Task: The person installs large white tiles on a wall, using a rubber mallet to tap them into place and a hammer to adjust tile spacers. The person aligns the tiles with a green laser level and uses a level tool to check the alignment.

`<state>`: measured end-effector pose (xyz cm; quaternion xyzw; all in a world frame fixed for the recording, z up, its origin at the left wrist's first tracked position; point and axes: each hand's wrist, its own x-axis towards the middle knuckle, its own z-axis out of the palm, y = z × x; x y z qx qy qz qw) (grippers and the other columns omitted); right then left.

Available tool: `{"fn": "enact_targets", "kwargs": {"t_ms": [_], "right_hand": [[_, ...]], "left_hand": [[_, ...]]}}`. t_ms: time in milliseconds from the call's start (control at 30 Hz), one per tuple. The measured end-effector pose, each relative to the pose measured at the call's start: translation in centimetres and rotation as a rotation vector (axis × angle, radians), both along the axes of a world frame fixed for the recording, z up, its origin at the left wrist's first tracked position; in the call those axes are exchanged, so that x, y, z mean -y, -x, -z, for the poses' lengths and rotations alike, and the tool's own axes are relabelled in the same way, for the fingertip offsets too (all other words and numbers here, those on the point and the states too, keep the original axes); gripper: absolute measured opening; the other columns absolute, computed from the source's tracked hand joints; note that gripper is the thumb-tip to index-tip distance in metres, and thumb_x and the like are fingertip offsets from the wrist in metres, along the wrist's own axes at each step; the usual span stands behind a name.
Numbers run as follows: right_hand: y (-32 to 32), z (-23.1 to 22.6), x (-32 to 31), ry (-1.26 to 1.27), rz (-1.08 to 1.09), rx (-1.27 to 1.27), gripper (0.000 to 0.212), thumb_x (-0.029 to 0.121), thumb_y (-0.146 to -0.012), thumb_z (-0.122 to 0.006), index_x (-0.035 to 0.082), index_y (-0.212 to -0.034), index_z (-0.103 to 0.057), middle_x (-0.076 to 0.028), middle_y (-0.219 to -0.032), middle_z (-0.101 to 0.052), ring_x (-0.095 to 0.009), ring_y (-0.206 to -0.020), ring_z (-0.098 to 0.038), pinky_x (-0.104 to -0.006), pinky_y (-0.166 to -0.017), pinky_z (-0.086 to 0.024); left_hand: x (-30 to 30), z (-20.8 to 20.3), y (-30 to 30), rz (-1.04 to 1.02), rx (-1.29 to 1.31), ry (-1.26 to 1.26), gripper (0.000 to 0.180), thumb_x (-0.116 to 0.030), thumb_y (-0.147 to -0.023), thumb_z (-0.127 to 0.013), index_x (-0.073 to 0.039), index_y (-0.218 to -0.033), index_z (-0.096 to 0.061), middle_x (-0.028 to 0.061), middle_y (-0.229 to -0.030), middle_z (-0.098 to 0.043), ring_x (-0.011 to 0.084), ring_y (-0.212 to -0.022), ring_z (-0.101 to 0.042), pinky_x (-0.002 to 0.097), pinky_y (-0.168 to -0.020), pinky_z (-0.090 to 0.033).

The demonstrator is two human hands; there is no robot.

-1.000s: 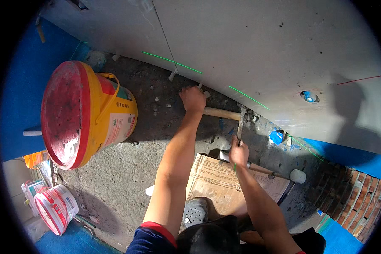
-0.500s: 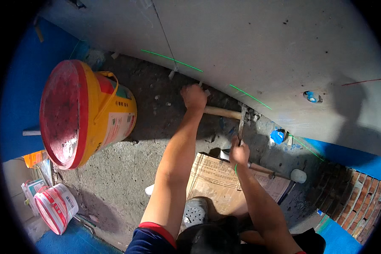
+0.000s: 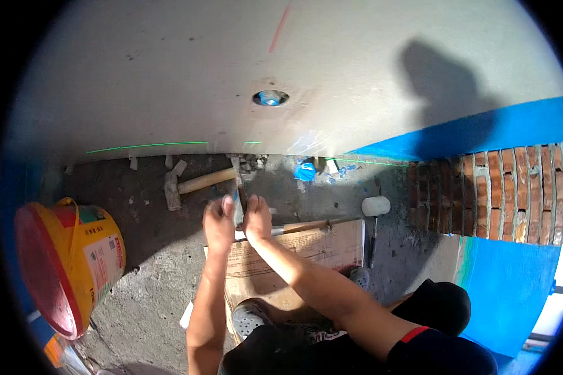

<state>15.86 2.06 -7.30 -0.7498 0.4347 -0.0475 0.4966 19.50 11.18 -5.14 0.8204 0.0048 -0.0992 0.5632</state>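
Note:
My right hand [image 3: 257,217] is closed around a flat metal bar [image 3: 238,199], which stands up from my grip toward the foot of the wall. Close on the bar's left side is my left hand [image 3: 219,219], its thumb and fingers apart and loosely bent; whether it touches the bar is unclear. A hammer with a wooden handle [image 3: 207,180] lies on the floor beyond my left hand, its head to the left and its handle end close to the bar. Broken rubble [image 3: 252,162] lies along the wall's foot by the bar's tip.
A flattened cardboard sheet [image 3: 294,262] lies before my feet, a long stick-like tool [image 3: 306,226] along its far edge. To the right are a white-headed mallet [image 3: 375,206], a blue scrap [image 3: 304,171] and a brick section [image 3: 481,194]. A yellow bucket [image 3: 100,250] stands left.
My view has swung to the right. My left hand has let go of the hammer, which now lies on the floor, and has come beside the bar. My right hand still grips the bar.

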Motion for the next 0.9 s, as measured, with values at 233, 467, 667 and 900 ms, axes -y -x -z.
{"fn": "enact_targets", "kwargs": {"t_ms": [233,467,667,900], "right_hand": [[1.1,1.9,-0.8,0.053,0.229,0.267,0.033,0.031,-0.1,-0.045,-0.002,-0.096,-0.051,-0.024,-0.091,-0.056,-0.042,-0.084,-0.055,-0.0464,-0.079,-0.044],[3.5,3.4,8.7,-0.162,0.258,0.569,0.034,0.032,-0.102,-0.047,0.002,-0.089,-0.053,-0.011,-0.081,-0.059,-0.015,-0.075,-0.056,-0.0374,-0.067,-0.044],[5.3,3.5,20.7,0.571,-0.141,-0.09,0.028,0.031,-0.095,-0.055,0.004,-0.099,-0.053,-0.026,-0.088,-0.065,-0.047,-0.086,-0.062,-0.055,-0.073,-0.049],[3.3,3.7,23.4,0.615,-0.438,-0.227,0.023,0.022,-0.092,-0.059,0.002,-0.1,-0.052,-0.025,-0.088,-0.067,-0.045,-0.084,-0.066,-0.0542,-0.074,-0.052]], "left_hand": [[1.9,2.5,1.0,0.08,-0.713,0.156,0.028,-0.029,-0.094,-0.062,-0.002,-0.094,-0.068,0.0087,-0.081,-0.065,0.0183,-0.075,-0.057,0.0353,-0.067,-0.046],[5.1,4.9,3.4,-0.033,-0.352,-0.135,0.026,-0.021,-0.099,-0.049,0.004,-0.098,-0.054,0.0298,-0.091,-0.063,0.0466,-0.086,-0.061,0.0488,-0.074,-0.048],[6.2,1.8,3.5,0.0,-0.211,-0.378,0.029,-0.023,-0.099,-0.047,0.006,-0.1,-0.054,0.0311,-0.091,-0.064,0.0488,-0.089,-0.062,0.0534,-0.078,-0.048],[5.8,1.3,3.4,0.016,-0.228,-0.441,0.028,-0.022,-0.099,-0.047,0.005,-0.099,-0.054,0.031,-0.091,-0.064,0.0478,-0.087,-0.063,0.053,-0.077,-0.05]]}}
